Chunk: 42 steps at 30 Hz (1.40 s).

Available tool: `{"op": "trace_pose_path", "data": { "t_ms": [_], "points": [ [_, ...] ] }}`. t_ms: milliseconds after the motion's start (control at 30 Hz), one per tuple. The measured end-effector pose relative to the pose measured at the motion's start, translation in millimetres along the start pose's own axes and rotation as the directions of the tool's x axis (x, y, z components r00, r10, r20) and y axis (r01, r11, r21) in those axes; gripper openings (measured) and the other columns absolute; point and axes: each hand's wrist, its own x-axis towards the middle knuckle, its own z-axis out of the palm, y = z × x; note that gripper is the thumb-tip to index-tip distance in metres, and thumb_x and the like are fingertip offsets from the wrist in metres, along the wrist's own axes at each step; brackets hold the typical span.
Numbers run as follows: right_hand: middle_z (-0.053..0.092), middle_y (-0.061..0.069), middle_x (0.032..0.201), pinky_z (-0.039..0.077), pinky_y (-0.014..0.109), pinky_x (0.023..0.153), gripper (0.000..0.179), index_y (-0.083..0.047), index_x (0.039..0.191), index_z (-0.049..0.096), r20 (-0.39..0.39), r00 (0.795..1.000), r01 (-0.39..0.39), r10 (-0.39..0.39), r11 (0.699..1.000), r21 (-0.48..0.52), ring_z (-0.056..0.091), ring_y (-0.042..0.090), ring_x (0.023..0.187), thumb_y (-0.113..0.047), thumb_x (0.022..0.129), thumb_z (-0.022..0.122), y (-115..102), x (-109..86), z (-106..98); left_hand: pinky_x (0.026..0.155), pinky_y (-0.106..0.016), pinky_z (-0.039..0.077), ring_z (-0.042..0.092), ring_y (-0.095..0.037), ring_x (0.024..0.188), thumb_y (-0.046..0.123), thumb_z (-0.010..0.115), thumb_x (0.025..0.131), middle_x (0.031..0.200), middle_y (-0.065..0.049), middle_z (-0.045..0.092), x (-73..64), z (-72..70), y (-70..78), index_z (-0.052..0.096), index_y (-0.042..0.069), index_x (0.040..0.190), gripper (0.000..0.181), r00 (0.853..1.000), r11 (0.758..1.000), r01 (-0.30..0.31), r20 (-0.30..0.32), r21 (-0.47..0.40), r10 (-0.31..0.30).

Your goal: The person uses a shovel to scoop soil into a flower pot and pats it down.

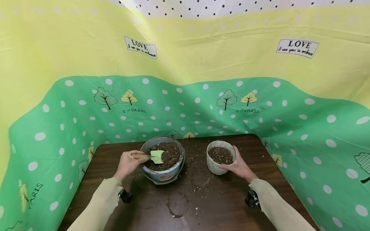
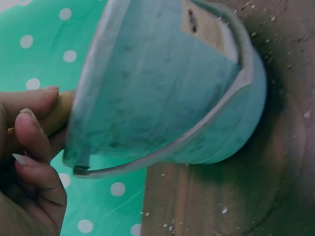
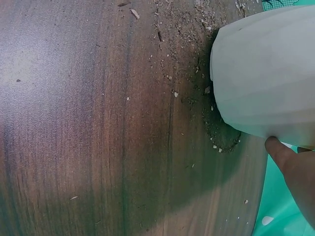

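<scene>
My left hand (image 1: 129, 164) grips the wooden handle of a small trowel (image 1: 157, 157) with a light green blade. The blade lies over dark soil (image 1: 171, 153) inside a blue-grey bucket (image 1: 165, 175), whose handle hangs down its outside. In the left wrist view, fingers curl round the trowel's handle (image 2: 60, 112) beside the bucket's rim. At the right, my right hand (image 1: 239, 166) holds a white ribbed pot (image 1: 215, 167) by its side, thumb at the near rim and fingers round the far side. Soil (image 1: 221, 155) fills the pot to a little below its rim.
Both containers are over a dark brown wooden table (image 1: 225, 205). Loose soil crumbs (image 1: 199, 186) are scattered between them, and a ring of soil (image 1: 177, 205) marks the table nearer me. A green and yellow patterned curtain (image 1: 185, 106) surrounds the table at the back and sides.
</scene>
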Motion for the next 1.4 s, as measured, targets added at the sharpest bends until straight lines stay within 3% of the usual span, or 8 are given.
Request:
{"op": "trace_pose_path", "data": {
  "t_ms": [167,333,567,767,967,1167,1400],
  "points": [
    [0.003,0.031,0.159,0.023,0.064,0.109,0.129,-0.01,0.158,-0.012,-0.004,1.0,-0.005,0.005,1.0,0.001,0.013,0.049,0.143,-0.037,0.078,0.086,2.0,-0.2,-0.6,0.047,-0.034,0.047,0.059,-0.017,0.051,0.018,0.084,0.082,0.077,-0.012,0.073,-2.0,2.9,-3.4,0.074,-0.003,0.105,0.033,1.0,0.999,-0.012,-0.021,-0.053,0.011],
    [0.005,0.031,0.158,0.024,0.064,0.108,0.13,-0.009,0.158,-0.012,0.001,1.0,-0.014,0.014,1.0,-0.005,0.015,0.049,0.143,-0.039,0.078,0.086,3.4,0.8,1.5,0.045,-0.033,0.046,0.052,-0.017,0.043,0.018,0.085,0.081,0.072,-0.015,0.071,-2.9,0.4,-4.9,0.074,-0.003,0.107,0.035,0.998,0.991,0.027,-0.057,-0.128,-0.034],
    [0.004,0.031,0.158,0.025,0.064,0.108,0.129,-0.009,0.158,-0.012,-0.002,1.0,-0.015,0.015,1.0,0.006,0.015,0.049,0.143,-0.037,0.078,0.086,1.9,1.3,0.4,0.05,-0.03,0.049,0.054,-0.018,0.046,0.022,0.085,0.082,0.08,-0.003,0.074,-0.7,-0.8,-2.4,0.07,-0.004,0.118,0.046,0.994,0.973,0.069,-0.071,-0.219,-0.086],
    [0.005,0.031,0.158,0.026,0.064,0.108,0.129,-0.01,0.158,-0.012,-0.001,1.0,-0.009,0.009,1.0,0.011,0.015,0.049,0.143,-0.036,0.079,0.086,2.9,1.8,0.3,0.05,-0.027,0.047,0.051,-0.011,0.048,0.027,0.086,0.08,0.085,0.002,0.075,5.2,5.7,5.0,0.068,-0.002,0.122,0.054,0.991,0.943,0.096,-0.057,-0.318,-0.12],
    [0.006,0.031,0.158,0.026,0.064,0.108,0.129,-0.01,0.158,-0.011,-0.005,1.0,-0.008,0.008,1.0,-0.002,0.016,0.049,0.142,-0.038,0.078,0.086,2.5,1.8,-0.3,0.049,-0.029,0.046,0.05,-0.01,0.046,0.026,0.086,0.08,0.087,0.0,0.075,14.6,22.6,21.2,0.068,0.0,0.123,0.054,0.991,0.922,0.103,-0.036,-0.372,-0.126],
    [0.006,0.03,0.158,0.026,0.064,0.108,0.129,-0.01,0.158,-0.011,-0.006,1.0,-0.004,0.004,1.0,0.013,0.015,0.048,0.143,-0.037,0.078,0.086,1.5,0.2,0.2,0.049,-0.029,0.048,0.051,-0.01,0.047,0.025,0.087,0.079,0.091,-0.004,0.075,22.1,49.9,41.4,0.072,0.004,0.118,0.047,0.994,0.916,0.097,-0.006,-0.39,-0.107],
    [0.007,0.03,0.158,0.026,0.063,0.108,0.129,-0.011,0.158,-0.011,-0.006,1.0,-0.007,0.008,1.0,0.016,0.017,0.048,0.143,-0.036,0.078,0.087,1.0,-0.1,0.3,0.049,-0.031,0.046,0.051,-0.013,0.048,0.02,0.087,0.079,0.093,-0.01,0.074,28.7,85.2,61.1,0.073,0.004,0.115,0.042,0.998,0.901,0.057,0.045,-0.43,-0.041]
  ]
}}
